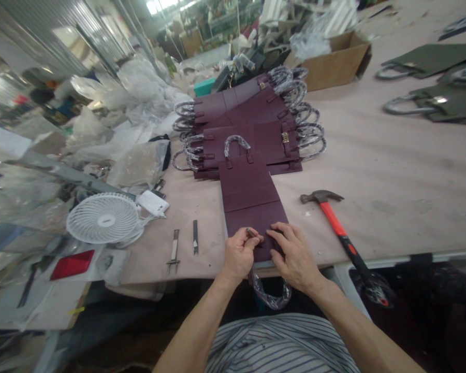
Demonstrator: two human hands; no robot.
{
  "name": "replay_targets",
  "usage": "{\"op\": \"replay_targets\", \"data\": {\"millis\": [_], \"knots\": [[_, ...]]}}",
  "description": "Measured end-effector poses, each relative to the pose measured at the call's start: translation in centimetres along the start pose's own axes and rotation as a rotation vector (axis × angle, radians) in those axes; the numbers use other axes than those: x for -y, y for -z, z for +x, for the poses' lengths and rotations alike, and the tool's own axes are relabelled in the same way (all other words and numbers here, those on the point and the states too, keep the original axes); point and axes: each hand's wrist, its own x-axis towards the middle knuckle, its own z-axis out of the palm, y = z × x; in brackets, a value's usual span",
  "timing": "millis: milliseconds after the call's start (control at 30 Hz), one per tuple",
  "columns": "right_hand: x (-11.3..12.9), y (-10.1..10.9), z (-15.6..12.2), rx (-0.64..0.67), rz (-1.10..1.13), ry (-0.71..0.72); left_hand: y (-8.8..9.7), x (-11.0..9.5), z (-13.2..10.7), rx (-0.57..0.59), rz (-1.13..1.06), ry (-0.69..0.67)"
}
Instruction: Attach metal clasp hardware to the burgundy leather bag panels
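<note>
A burgundy handbag panel (250, 189) lies flat before me, one plastic-wrapped handle (236, 144) at its far end. A second wrapped handle (274, 299) hangs over the table's front edge. Near the panel's close end, my left hand (238, 254) is closed in a pinch around a small dark rod-like tool (249, 231), whose exact kind I cannot make out. My right hand (295, 254) rests on the panel's right side, fingers spread and bent, with nothing seen in it. Behind the panel, more burgundy handbag panels (252, 129) are stacked, with wrapped handles at both sides.
A claw hammer (336, 223) with a red and black handle lies to the right, its end past the edge. A two-pronged tool (173, 253), a dark flat tool (195, 237) and a white fan (104, 218) are leftward. Behind stand a cardboard box (334, 65) and green bag panels (431, 59).
</note>
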Motion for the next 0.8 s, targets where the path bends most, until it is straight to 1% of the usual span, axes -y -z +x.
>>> {"op": "replay_targets", "data": {"millis": [133, 300, 433, 533, 633, 700, 733, 800], "knots": [[0.0, 0.0, 0.0, 0.005, 0.000, 0.000, 0.0, 0.0, -0.1, 0.009, 0.014, -0.029], [0.2, 0.1, 0.1, 0.004, -0.008, -0.004, 0.1, 0.3, -0.1, 0.004, -0.011, -0.011], [0.3, 0.2, 0.1, 0.006, -0.004, -0.007, 0.2, 0.3, 0.0, 0.009, -0.007, -0.028], [0.2, 0.1, 0.0, 0.005, 0.009, -0.009, 0.2, 0.3, -0.1, 0.022, 0.053, -0.074], [-0.1, 0.2, 0.1, -0.009, 0.070, 0.012, 0.2, 0.5, -0.4, 0.053, 0.151, -0.157], [-0.8, 0.9, 0.1, -0.048, 0.106, 0.017, 0.2, 0.7, -0.4, 0.081, 0.190, -0.212], [-1.4, 1.5, 0.2, -0.092, 0.094, 0.004, 0.1, 0.8, -0.5, 0.091, 0.197, -0.231], [-2.9, 3.1, 0.1, -0.204, -0.015, -0.058, 0.0, 0.9, -0.4, 0.097, 0.191, -0.252]]}}
